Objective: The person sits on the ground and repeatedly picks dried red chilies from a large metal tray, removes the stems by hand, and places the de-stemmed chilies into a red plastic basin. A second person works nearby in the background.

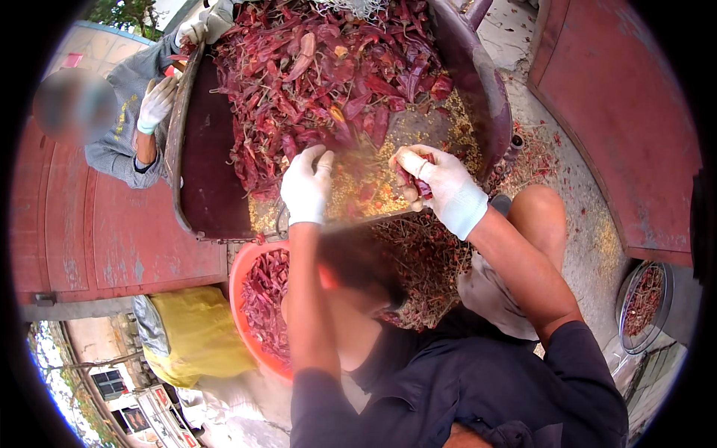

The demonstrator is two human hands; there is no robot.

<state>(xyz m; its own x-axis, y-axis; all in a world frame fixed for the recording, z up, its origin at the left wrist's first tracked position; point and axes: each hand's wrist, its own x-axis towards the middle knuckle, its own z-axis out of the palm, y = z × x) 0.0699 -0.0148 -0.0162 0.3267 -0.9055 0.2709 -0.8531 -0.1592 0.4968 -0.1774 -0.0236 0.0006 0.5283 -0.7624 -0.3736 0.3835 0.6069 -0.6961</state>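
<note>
A deep, dark-red metal cart tub (213, 160) in front of me holds a heap of dried red chillies (321, 78). Yellow seeds (351, 187) are scattered along its near floor. My right hand (444, 183), in a white glove, is closed around several dried chillies (423, 178) over the tub's near right part. At the near edge of the heap is my left hand (306, 183), also gloved. Its thumb stands slightly apart from the fingers, and nothing shows between them. Below my left forearm sits an orange-red basin (237, 284) filled with chillies.
Across the tub's left side, another person's gloved hand (157, 104) is near the rim. Stems and chilli scraps (426, 261) lie beneath the near edge. A yellow sack (198, 332) stands left of the basin. On the right are a red metal panel (620, 112) and a round container (626, 328).
</note>
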